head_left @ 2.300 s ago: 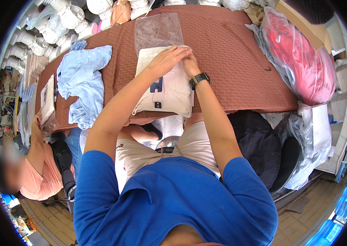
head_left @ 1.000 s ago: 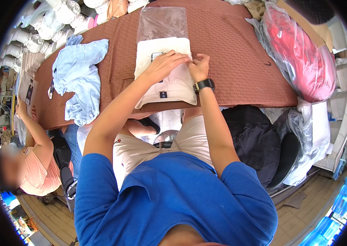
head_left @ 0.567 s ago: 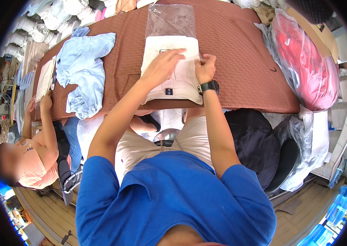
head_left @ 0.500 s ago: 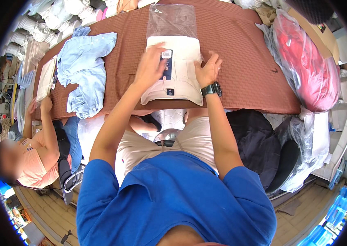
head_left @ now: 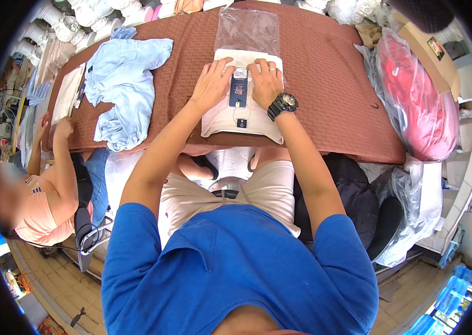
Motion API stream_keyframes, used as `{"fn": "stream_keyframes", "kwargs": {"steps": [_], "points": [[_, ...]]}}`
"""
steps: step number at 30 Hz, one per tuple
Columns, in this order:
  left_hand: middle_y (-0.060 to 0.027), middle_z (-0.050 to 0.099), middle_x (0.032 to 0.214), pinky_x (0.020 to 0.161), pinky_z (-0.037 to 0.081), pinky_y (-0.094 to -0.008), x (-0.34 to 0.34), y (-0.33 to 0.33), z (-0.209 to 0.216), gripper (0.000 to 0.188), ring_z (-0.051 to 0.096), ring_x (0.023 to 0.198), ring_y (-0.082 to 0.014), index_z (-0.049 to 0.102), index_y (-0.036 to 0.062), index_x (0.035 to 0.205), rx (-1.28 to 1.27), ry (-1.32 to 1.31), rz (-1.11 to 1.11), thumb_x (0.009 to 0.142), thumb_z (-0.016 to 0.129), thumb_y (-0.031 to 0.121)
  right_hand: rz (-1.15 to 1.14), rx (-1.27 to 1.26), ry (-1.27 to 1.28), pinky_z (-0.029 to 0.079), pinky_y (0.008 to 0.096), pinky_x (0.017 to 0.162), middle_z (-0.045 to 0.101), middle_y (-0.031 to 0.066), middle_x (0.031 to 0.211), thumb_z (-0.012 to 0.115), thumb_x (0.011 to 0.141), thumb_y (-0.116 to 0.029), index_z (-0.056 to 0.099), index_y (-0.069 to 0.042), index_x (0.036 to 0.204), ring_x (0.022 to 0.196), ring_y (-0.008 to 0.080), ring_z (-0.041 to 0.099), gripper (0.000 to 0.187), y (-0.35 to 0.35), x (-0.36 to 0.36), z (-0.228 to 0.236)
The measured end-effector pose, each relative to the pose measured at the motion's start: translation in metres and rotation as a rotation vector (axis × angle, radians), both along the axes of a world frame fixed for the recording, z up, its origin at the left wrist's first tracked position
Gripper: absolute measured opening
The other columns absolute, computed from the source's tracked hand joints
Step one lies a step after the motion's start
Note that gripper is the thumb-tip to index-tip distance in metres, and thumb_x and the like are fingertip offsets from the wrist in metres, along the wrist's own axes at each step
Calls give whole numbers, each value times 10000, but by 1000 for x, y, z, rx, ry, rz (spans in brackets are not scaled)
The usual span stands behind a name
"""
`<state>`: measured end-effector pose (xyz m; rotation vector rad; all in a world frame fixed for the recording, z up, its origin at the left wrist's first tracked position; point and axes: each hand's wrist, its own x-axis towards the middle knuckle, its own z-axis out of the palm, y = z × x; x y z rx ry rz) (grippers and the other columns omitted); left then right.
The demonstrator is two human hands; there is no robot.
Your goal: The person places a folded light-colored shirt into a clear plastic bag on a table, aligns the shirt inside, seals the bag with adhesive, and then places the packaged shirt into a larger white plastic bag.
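- Smooth the folded cream garment with light, equal pressure from both sides, probably best from the middle toward the edges, so as to leave no wrinkle.
- Take care not to bend or drag the dark blue hang tag, in the gap between the two hands, nor to catch its string.
- Better, by judgement, to leave the clear plastic flat beyond the far edge, without pulling.
- Place of the garment: at the near side of the brown-covered desk, straight in front of the body, to the right of the light blue shirt.
- Left hand: palm down on the garment's far left part, fingers somewhat spread and directed away from the body, pinching nothing visible.
- Right hand: similarly palm down at the far right part, fingers apart, without visible pinch.
- Forearms in a converging pose, with elbows wide.
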<state>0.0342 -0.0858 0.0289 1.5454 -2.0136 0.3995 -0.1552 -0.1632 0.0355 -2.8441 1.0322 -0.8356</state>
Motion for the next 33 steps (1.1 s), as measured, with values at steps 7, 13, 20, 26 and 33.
{"fn": "stream_keyframes", "kwargs": {"steps": [7, 13, 20, 26, 33], "points": [[-81, 583, 1293, 912, 491, -422, 19, -3, 8, 215, 594, 1113, -293, 618, 52, 1091, 20, -99, -54, 882, 660, 27, -19, 82, -23, 494, 495, 883, 602, 122, 1179, 631, 819, -15, 648, -118, 1140, 1115, 357, 580, 338, -29, -25, -5], [-102, 640, 1007, 833, 511, -416, 19, -9, 13, 147, 616, 970, -324, 621, 25, 994, -39, 155, -111, 905, 709, 102, 30, -85, -87, 488, 472, 826, 613, 146, 1151, 666, 766, -43, 645, -90, 1075, 1048, 350, 588, 313, 3, -16, 20], [-118, 643, 941, 804, 513, -443, 17, -12, 25, 117, 621, 905, -352, 617, 11, 983, -24, 295, -102, 917, 691, 75, 194, -11, -115, 445, 487, 1025, 616, 155, 1288, 677, 911, -224, 677, -34, 1143, 1225, 357, 552, 299, 62, 12, -24], [-132, 652, 987, 780, 538, -417, 20, -3, 30, 122, 654, 916, -358, 631, -4, 1014, 34, 439, -82, 929, 685, 65, 163, 201, -170, 387, 509, 1123, 574, 124, 1441, 664, 964, -325, 669, -71, 1274, 1355, 368, 485, 401, 57, 7, -42], [-124, 685, 1071, 825, 548, -387, 17, 22, 4, 103, 685, 980, -297, 642, -16, 976, -14, 600, -120, 911, 710, 26, 132, 224, -184, 379, 514, 1128, 559, 129, 1467, 651, 969, -345, 638, -67, 1327, 1369, 368, 467, 453, 56, 8, -45]]}}
